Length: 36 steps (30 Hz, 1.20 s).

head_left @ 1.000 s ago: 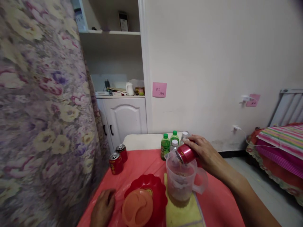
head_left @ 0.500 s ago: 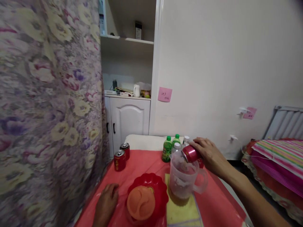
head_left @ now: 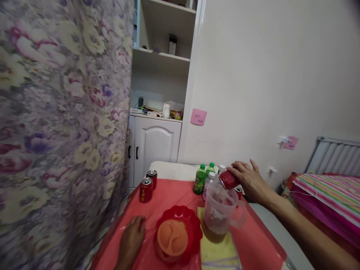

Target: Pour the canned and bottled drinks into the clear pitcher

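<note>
My right hand point(head_left: 247, 180) grips a red drink can point(head_left: 229, 180), tipped over the mouth of a translucent plastic measuring jug point(head_left: 218, 213). One finger sticks up off the can. The jug stands on a folded yellow cloth point(head_left: 215, 253), its handle to the right. Resting on the table left of a red scalloped bowl point(head_left: 194, 225), my left hand point(head_left: 134, 234) holds nothing, its fingers loosely bent. An orange divided dish point(head_left: 172, 238) sits in that bowl. Liquid leaving the can is not clearly visible.
Two red cans point(head_left: 146, 190) stand at the table's back left. Green-capped bottles point(head_left: 199, 180) and white-capped bottles point(head_left: 209, 182) crowd behind the jug, and another can point(head_left: 239, 191) is partly hidden beside it. A floral curtain point(head_left: 70, 112) hangs left; a bed point(head_left: 326, 202) is at right.
The camera view has shifted a little. My right hand still keeps the can tilted over the jug, with one finger now lifted. My left hand stays beside the bowl.
</note>
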Motion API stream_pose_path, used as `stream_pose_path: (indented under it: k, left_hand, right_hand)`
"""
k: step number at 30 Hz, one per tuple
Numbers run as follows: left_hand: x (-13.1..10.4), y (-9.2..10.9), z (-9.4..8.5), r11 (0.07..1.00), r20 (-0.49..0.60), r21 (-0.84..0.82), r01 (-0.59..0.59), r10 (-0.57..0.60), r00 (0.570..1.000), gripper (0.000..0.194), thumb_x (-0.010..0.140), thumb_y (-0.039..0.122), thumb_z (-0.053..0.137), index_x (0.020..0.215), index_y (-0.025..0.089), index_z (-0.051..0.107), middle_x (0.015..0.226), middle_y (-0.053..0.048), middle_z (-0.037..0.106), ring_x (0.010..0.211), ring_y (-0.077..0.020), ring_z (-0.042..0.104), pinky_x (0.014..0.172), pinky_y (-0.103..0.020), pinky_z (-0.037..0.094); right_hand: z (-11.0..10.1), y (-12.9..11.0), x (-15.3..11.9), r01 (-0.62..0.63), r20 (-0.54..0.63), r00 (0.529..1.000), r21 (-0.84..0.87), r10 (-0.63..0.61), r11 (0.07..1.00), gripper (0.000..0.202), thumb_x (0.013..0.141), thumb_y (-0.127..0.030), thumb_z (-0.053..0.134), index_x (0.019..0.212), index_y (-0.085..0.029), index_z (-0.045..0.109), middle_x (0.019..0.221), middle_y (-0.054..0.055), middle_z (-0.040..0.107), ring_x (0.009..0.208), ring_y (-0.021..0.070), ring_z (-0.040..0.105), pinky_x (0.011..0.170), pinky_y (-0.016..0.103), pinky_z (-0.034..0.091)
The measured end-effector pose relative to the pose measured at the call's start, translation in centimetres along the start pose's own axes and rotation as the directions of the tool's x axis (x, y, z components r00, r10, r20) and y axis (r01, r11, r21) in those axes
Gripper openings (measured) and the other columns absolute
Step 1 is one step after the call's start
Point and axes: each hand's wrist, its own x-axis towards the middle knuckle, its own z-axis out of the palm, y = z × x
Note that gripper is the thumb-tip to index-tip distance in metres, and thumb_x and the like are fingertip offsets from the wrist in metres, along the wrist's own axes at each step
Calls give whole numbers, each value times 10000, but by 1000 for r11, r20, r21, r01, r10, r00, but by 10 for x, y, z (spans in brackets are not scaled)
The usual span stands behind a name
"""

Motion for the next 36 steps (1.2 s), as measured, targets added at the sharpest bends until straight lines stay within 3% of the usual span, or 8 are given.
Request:
stream_pose_path:
  k: [11, 23, 28, 36]
  left_hand:
    - [0, -3, 2, 1000, 11, -11, -18, 18, 1000, 276, 854, 197, 429, 931, 198, 694, 994, -100, 788, 966, -244, 733, 885, -345, 548]
    - [2, -8, 7, 998, -9, -53, -37, 37, 999, 288, 852, 243, 410, 921, 210, 688, 974, -95, 801, 947, -247, 741, 886, -356, 558]
    - [2, -10, 9, 998, -27, -51, -33, 32, 999, 289, 844, 245, 408, 912, 211, 686, 973, -104, 804, 947, -253, 745, 886, -358, 558]
    - [6, -12, 9, 999, -21, -37, -27, 26, 999, 263, 838, 223, 446, 937, 213, 689, 988, -92, 802, 950, -241, 738, 890, -346, 557]
  right_hand:
    - [-24, -16, 16, -14, 71, 997, -44, 17, 999, 669, 742, 102, 445, 1324, -194, 587, 1273, 158, 657, 1266, 318, 547, 1137, 706, 168]
    - [-36, -30, 34, 30, 182, 983, -90, -13, 996, 610, 795, 91, 451, 1337, -153, 588, 1276, 179, 654, 1310, 333, 523, 1156, 709, 164]
    - [-37, -33, 37, 36, 189, 982, -119, -13, 992, 627, 765, 103, 475, 1317, -160, 612, 1269, 171, 661, 1300, 331, 532, 1162, 700, 179]
    - [-35, -36, 37, 58, 202, 979, -129, -31, 990, 566, 819, 42, 528, 1336, -174, 613, 1287, 171, 653, 1310, 332, 520, 1164, 696, 174]
